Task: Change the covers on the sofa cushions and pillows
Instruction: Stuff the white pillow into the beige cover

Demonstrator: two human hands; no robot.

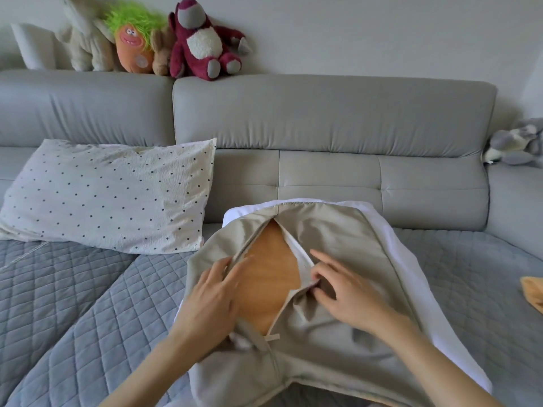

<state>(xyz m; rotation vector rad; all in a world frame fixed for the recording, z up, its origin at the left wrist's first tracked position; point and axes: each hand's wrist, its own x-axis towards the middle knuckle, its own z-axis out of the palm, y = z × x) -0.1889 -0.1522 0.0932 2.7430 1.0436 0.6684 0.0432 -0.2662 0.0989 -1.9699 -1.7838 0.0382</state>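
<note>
A cushion in a beige cover (338, 327) lies on the sofa seat in front of me, white edging along its right side. The cover's back slit gapes open and shows an orange inner cushion (269, 277). My left hand (211, 292) rests on the left flap of the slit, fingers spread towards its edge. My right hand (346, 292) pinches the right flap's edge where a white lining shows. A short fabric tie (264, 339) hangs at the lower end of the slit. A white pillow with dark dots (111, 195) leans at the left.
The grey sofa backrest (332, 113) runs across the back, with several plush toys (202, 42) on top at the left. A grey plush (517, 145) sits on the right armrest. An orange cloth (533, 292) peeks in at the right edge. A grey quilted throw (73, 295) covers the seat.
</note>
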